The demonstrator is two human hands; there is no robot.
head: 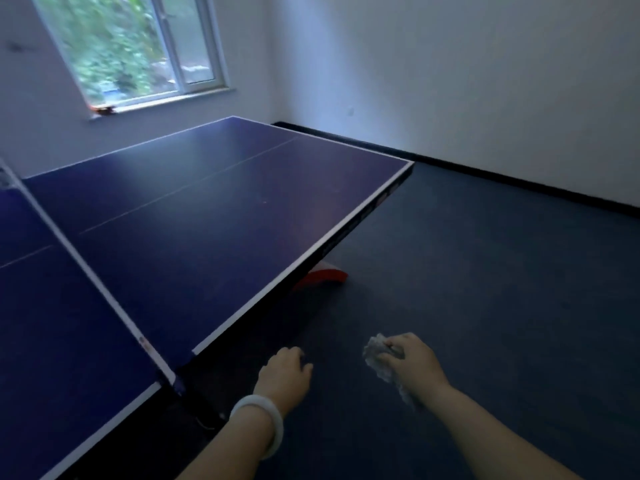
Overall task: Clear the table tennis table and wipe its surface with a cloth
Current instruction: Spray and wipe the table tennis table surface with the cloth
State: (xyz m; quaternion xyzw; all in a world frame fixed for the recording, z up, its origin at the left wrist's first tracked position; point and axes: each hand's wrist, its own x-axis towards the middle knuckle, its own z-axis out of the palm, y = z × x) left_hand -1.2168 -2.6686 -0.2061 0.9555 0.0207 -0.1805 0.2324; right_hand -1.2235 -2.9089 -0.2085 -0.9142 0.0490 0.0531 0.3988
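Cloth (pixel 380 358) crumpled in right hand (pixel 412 358) fingers, left hand (pixel 285 372) loosely curled, holding nothing, both beside table (pixel 207 209).

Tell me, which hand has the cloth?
The right hand. Its fingers grip the crumpled cloth; the left hand, with the bracelet, holds nothing.

The table tennis table (pixel 214 216) runs off the left and bottom edges, its near half only partly shown. The net (pixel 86 268) is cut at the left edge. The cloth (pixel 379 362) is part hidden under the gripping right hand (pixel 412 358). The left hand (pixel 285 370) curls, fingertips hidden. Small objects on the window sill (pixel 104 110) are too blurred to identify.
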